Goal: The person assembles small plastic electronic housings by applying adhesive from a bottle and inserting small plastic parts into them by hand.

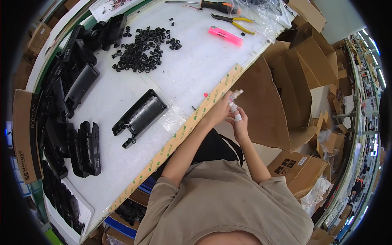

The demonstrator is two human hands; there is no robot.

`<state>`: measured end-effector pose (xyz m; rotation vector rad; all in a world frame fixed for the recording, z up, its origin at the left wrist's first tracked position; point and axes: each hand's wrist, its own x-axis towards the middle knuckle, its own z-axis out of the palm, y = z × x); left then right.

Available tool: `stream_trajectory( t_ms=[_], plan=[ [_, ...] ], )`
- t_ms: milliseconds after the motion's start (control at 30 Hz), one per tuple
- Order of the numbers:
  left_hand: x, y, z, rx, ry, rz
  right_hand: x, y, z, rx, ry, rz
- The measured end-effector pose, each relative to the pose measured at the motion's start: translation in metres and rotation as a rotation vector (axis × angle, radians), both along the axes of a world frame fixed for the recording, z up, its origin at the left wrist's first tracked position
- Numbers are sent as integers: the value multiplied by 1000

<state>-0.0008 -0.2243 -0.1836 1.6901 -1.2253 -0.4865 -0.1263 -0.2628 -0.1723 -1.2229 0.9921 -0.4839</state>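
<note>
Just past the table's taped edge, my two hands meet in front of my body. My left hand (pixel 221 109) points away with its fingers stretched out, and white covers (pixel 232 105) wrap some of them. Close against it, my right hand (pixel 241 125) has its fingers bent in toward the left fingers; a white band shows on one of them. Whatever lies between the right fingertips is too small to make out. On the table to the left lies the nearest part, a black plastic housing half (pixel 141 116), its hollow side up.
Small black plastic pieces (pixel 143 51) lie in a heap farther back. Black housings (pixel 83 149) crowd the left side. A pink marker (pixel 225 36), yellow-handled pliers (pixel 232 18) and a screwdriver (pixel 220 6) lie at the far end. A large open cardboard box (pixel 261 108) stands right of the table.
</note>
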Motion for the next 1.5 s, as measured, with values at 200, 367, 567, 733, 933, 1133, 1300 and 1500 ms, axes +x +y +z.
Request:
stream_trajectory(
  t_ms=[200,367,567,733,933,1133,1300,1500],
  plan=[
    [-20,15,41,69,-152,93,15,6,14,180,-377,-86],
    [-34,25,48,6,-188,114,7,8,12,6,-362,-102],
    [-45,86,97,-168,-179,144,-4,-3,35,-256,-372,-177],
    [-43,161,159,-337,-521,427,-5,-17,48,-345,-381,-162],
    [-10,199,199,-4,-771,1017,-1,-18,72,-182,-669,-168],
    [4,218,200,130,-551,989,-10,-40,103,285,-1009,-59],
    [12,221,206,156,-491,1007,-10,-47,112,611,-1273,13],
    [8,228,204,168,-514,1011,-1,-43,107,953,-1402,33]
  ],
)
